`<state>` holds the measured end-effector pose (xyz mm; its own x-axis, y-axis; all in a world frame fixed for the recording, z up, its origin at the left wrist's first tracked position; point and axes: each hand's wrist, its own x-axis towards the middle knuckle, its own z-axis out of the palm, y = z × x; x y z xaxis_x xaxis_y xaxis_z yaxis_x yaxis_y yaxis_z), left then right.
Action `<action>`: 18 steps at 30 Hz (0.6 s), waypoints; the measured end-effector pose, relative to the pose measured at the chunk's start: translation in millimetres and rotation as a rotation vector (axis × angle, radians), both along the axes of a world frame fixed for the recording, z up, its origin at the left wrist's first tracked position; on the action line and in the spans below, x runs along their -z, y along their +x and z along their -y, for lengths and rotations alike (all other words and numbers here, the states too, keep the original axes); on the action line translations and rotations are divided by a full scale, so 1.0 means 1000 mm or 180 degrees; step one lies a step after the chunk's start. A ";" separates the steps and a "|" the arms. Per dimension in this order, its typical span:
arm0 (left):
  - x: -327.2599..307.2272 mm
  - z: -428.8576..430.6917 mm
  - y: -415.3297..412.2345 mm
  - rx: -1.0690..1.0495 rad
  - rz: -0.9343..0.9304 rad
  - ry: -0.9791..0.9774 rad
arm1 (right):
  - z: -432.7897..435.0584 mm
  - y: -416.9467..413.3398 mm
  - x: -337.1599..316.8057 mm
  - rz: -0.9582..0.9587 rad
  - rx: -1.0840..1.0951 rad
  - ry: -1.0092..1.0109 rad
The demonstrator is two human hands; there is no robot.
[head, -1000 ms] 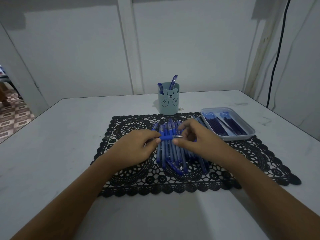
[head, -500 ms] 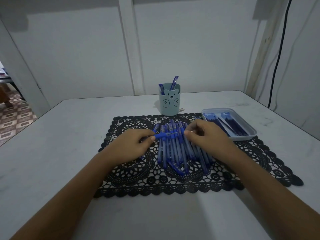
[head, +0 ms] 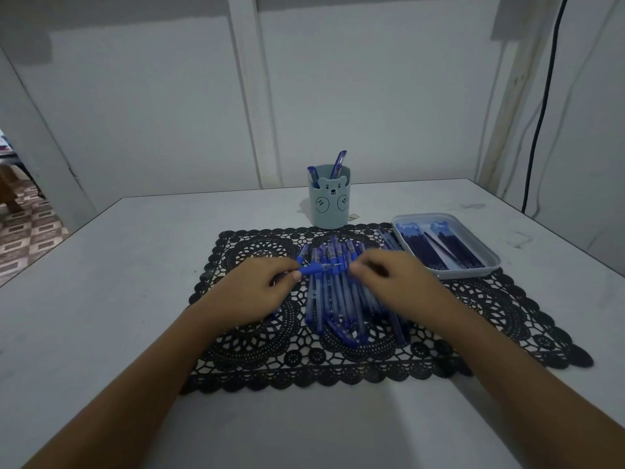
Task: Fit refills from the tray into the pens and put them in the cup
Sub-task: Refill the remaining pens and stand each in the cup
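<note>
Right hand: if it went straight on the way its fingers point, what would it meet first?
The right hand would likely meet the tip end of the blue pen the left hand holds; depth is unclear.

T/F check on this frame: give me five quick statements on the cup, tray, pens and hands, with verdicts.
1. The cup has two pens sticking out of it. True.
2. The tray is empty. False: it holds dark refills.
3. The left hand grips a blue pen held crosswise over the pile of pens. True.
4. The tray sits left of the cup. False: it sits to the cup's right, at the far right corner of the mat.
5. The pile of pens lies on bare table. False: it lies on the black lace mat.
</note>
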<state>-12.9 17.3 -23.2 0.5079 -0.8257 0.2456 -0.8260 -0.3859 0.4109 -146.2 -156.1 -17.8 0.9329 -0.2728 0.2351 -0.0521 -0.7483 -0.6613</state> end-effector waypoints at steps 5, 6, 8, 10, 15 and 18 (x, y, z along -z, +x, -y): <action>0.001 0.005 -0.011 0.0246 0.0247 0.0006 | -0.002 0.000 -0.001 0.0150 -0.0114 0.0738; 0.001 0.006 -0.013 0.0286 0.0255 0.0002 | -0.004 0.000 0.000 0.0095 -0.0237 0.0740; 0.000 0.006 -0.015 0.0320 0.0237 -0.0003 | -0.003 0.001 -0.001 0.0081 -0.0247 0.0788; 0.000 0.005 -0.012 0.0281 0.0221 -0.0004 | 0.002 0.001 -0.003 0.0112 -0.0109 0.0920; 0.002 -0.002 0.006 -0.0119 0.0174 -0.0119 | 0.030 0.002 -0.006 0.0455 0.0741 0.1028; 0.006 -0.006 0.017 -0.0441 0.0208 -0.0253 | 0.046 0.004 -0.005 0.1230 0.1760 0.1055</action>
<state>4.3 23.6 -29.4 0.5964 -0.7255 0.3436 -0.7931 -0.4665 0.3917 -142.6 -201.7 -12.5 0.5070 -0.7912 0.3421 -0.0809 -0.4388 -0.8949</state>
